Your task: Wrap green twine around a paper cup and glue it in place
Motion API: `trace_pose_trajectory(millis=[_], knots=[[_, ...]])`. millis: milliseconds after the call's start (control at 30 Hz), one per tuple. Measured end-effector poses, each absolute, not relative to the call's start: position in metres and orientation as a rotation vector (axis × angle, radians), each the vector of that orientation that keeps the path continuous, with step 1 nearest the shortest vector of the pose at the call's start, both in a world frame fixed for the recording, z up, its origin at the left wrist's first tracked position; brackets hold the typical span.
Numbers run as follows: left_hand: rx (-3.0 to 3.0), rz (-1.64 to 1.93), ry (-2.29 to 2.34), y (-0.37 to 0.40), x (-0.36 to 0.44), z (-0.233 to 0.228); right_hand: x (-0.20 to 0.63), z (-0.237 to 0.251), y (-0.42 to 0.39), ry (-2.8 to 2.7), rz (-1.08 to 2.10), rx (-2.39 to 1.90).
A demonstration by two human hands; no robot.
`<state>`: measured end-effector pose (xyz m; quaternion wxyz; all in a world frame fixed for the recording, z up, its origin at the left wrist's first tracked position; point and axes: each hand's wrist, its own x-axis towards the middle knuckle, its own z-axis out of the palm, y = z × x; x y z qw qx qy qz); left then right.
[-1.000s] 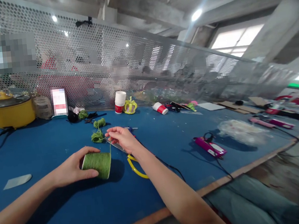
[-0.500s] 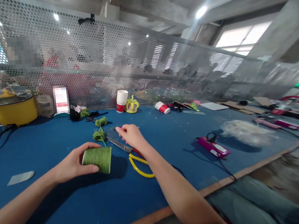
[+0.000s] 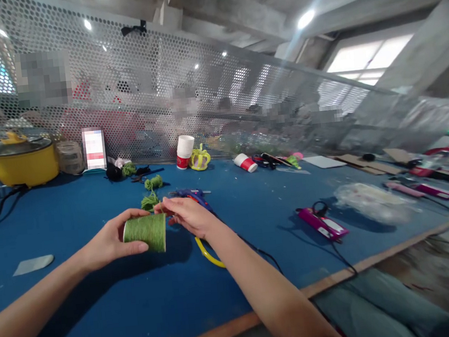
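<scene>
My left hand (image 3: pixel 114 236) is wrapped round a paper cup covered in green yarn (image 3: pixel 147 233), held on its side just above the table. At the cup's right end, the fingers of my right hand (image 3: pixel 189 214) pinch a strand of green yarn (image 3: pixel 162 208). A loose bundle of the same yarn (image 3: pixel 149 201) lies just behind the cup. Scissors with a yellow handle (image 3: pixel 210 254) lie under my right hand and wrist, their blades hidden. Beyond that hand is a blue glue gun (image 3: pixel 195 193), partly covered.
A yellow electric pot (image 3: pixel 21 167) stands at the far left, near a lit phone (image 3: pixel 94 149). White-and-red paper cups (image 3: pixel 183 154) and a small yellow crown-shaped piece (image 3: pixel 199 159) are at the back. To the right lie a purple device (image 3: pixel 321 224) with a cord and a clear plastic bag (image 3: pixel 374 204).
My right hand has come left and toward me, from beyond the scissors to the cup's right end, and now pinches yarn there. My left hand keeps hold of the cup.
</scene>
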<state>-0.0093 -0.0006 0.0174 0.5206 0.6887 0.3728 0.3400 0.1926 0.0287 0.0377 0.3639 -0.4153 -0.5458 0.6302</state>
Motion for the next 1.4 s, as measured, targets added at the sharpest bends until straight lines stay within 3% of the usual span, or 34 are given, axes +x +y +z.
trace_pose_trajectory(millis=[167,367,500,600,767,967,1400], knots=[[1.698,0.784,0.905,-0.002,-0.008,0.015,0.194,0.039,0.029,-1.397,1.527,-1.054],[1.706,0.764,0.922,-0.003,-0.007,0.017,0.204,0.039,0.038,-1.682,1.057,-1.480],[1.684,0.767,0.916,-0.003,-0.007,0.019,0.214,0.042,0.042,-1.746,0.990,-1.566],[1.646,0.818,0.923,-0.002,-0.007,0.020,0.216,0.047,0.038,-1.772,1.072,-1.544],[1.582,0.988,0.953,0.000,-0.005,0.021,0.208,0.047,0.027,-1.757,1.488,-1.337],[1.589,0.907,0.913,0.000,-0.003,0.018,0.188,0.034,0.024,-1.482,1.637,-1.041],[1.599,0.714,0.826,-0.005,-0.001,0.015,0.192,0.038,0.028,-1.479,1.277,-1.052]])
